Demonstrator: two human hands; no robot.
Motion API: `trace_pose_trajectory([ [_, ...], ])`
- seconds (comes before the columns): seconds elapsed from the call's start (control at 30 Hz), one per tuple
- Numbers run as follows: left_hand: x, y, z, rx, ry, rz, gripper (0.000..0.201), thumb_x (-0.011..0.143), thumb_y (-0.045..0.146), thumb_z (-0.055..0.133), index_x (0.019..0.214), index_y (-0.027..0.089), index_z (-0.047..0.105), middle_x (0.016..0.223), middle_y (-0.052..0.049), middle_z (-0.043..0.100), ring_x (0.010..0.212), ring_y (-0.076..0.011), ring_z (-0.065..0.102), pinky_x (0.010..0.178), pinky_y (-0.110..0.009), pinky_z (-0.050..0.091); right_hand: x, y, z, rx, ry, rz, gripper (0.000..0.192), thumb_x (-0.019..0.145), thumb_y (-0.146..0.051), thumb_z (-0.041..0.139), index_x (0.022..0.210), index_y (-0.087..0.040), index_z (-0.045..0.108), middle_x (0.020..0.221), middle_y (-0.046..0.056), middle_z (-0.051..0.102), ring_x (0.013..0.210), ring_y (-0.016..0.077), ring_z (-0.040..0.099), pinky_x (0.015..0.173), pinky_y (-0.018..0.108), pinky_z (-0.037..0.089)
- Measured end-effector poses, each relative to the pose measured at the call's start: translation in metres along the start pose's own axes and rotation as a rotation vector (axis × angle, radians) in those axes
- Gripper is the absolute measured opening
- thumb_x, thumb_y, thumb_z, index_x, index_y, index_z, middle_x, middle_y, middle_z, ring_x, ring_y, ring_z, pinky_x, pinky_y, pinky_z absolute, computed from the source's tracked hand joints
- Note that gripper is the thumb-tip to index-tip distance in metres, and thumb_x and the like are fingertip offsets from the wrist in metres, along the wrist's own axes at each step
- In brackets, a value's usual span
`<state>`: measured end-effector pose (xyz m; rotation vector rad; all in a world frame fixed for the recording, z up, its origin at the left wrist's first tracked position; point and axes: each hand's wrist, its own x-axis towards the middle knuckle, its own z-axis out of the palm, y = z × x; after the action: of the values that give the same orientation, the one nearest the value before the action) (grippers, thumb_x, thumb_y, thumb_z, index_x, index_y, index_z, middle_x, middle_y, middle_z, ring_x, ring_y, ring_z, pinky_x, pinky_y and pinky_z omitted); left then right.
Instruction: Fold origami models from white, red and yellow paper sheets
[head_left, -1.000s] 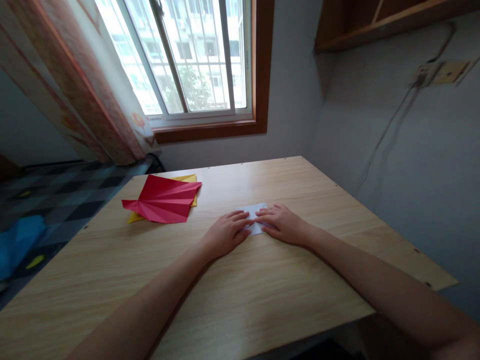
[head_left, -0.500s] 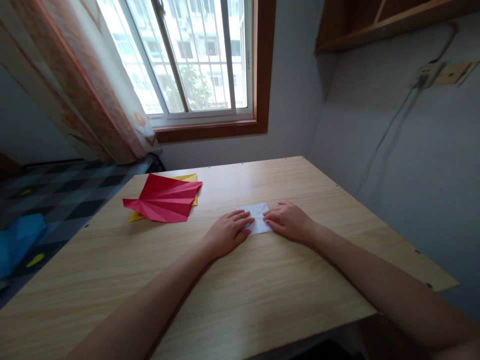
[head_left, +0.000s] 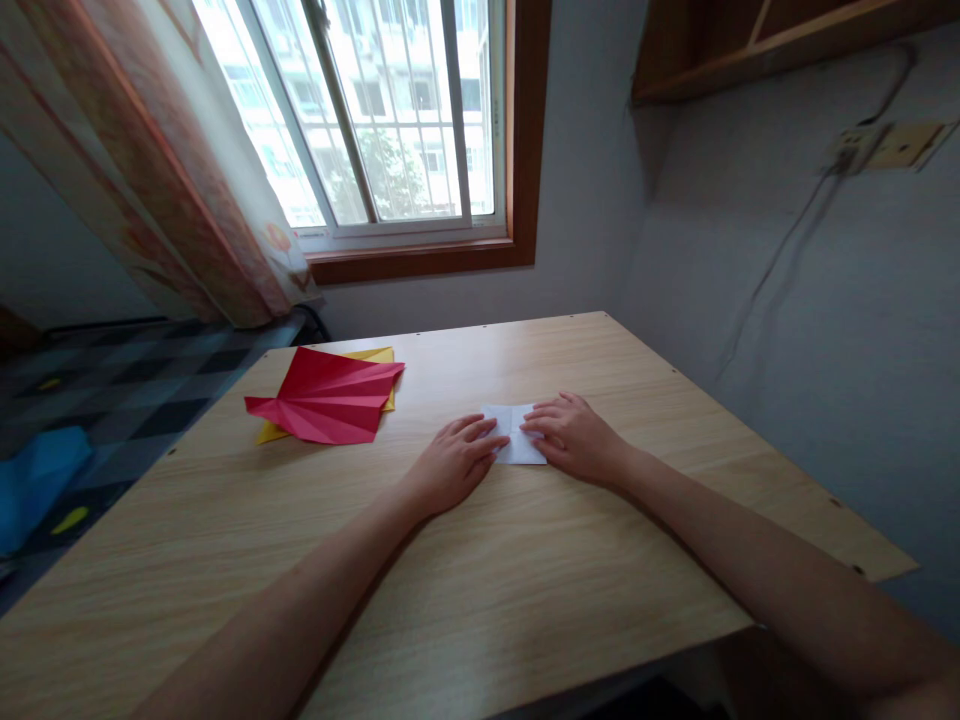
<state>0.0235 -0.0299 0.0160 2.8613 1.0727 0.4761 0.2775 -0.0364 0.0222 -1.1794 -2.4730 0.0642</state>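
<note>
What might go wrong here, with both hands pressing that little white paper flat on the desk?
The white paper is small and pinned only at its two ends by the left hand and the right hand, so it might slide on the smooth wooden table and the crease could end up crooked. The left forearm also lies fairly near the red folded paper, and a sideways sweep could nudge it or the yellow sheet under it.

The yellow paper (head_left: 375, 357) is mostly buried under the red paper (head_left: 324, 398); both hands' fingers cover the white paper's (head_left: 516, 436) side edges.
</note>
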Motion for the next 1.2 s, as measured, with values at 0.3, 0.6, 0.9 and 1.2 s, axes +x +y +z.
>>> trace_pose_trajectory([
  [0.3,0.0,0.002,0.001,0.093,0.005,-0.111,0.051,0.097,0.04,0.045,0.141,0.015,0.051,0.148,-0.014,0.049,0.137,-0.0292,0.042,0.116,-0.047,0.032,-0.002,0.014,0.018,-0.096,-0.124,0.321,0.066,0.094,-0.055,0.045,0.145,-0.013,0.044,0.153,0.017,0.041,0.144,0.0324,0.032,0.117,0.052,0.02],
  [0.6,0.001,0.0,0.006,0.167,-0.037,-0.298,0.076,0.091,0.062,0.044,0.142,0.006,0.045,0.151,-0.02,0.043,0.143,-0.0329,0.035,0.119,-0.048,0.025,0.0,0.013,0.018,-0.094,-0.096,0.363,0.069,0.092,-0.059,0.046,0.143,-0.013,0.045,0.151,0.017,0.043,0.143,0.0325,0.033,0.118,0.052,0.02],
  [0.9,0.001,-0.003,0.007,0.12,0.06,-0.203,0.068,0.088,0.055,0.055,0.138,0.01,0.048,0.145,-0.018,0.051,0.138,-0.0322,0.041,0.117,-0.048,0.029,0.001,0.011,0.015,-0.09,-0.127,0.386,0.067,0.091,-0.059,0.049,0.141,-0.015,0.049,0.15,0.016,0.045,0.142,0.0324,0.034,0.117,0.05,0.02],
  [1.2,-0.001,-0.006,0.006,-0.064,0.219,-0.092,0.042,0.084,0.042,0.065,0.116,0.017,0.056,0.136,-0.016,0.057,0.133,-0.0318,0.046,0.111,-0.053,0.037,0.0,0.012,0.018,-0.063,-0.104,0.38,0.068,0.091,-0.058,0.05,0.144,-0.016,0.045,0.151,0.014,0.045,0.142,0.0324,0.035,0.117,0.051,0.021],
])
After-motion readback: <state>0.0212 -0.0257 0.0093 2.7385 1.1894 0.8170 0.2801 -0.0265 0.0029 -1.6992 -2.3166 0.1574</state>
